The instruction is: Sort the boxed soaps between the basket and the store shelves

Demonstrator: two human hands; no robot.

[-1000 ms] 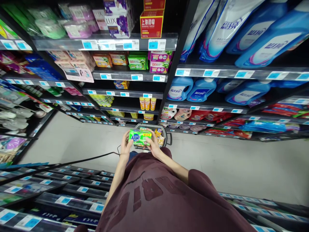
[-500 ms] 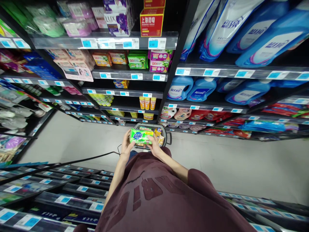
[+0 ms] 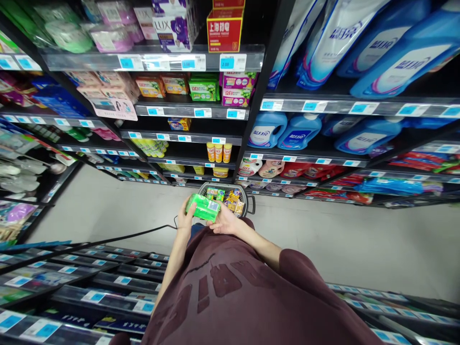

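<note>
I hold a green soap pack (image 3: 203, 207) in both hands, low in front of my body. My left hand (image 3: 186, 221) grips its left end with the fingers wrapped round it. My right hand (image 3: 224, 223) cups it from underneath on the right. The pack is tilted, so its back with a small white label faces up. Just beyond my hands a grey shopping basket (image 3: 250, 203) stands on the floor with several colourful packets inside.
Dark shelves line the aisle: boxed soaps (image 3: 203, 89) ahead, blue detergent bottles (image 3: 300, 130) to the right, more shelving at the left and below me. A black cord (image 3: 118, 237) runs from the left toward my hands. Pale floor (image 3: 341, 239) stretches right.
The soap pack has been turned over: its printed green front faced up before, now its back shows. Both hands have sunk slightly toward my body.
</note>
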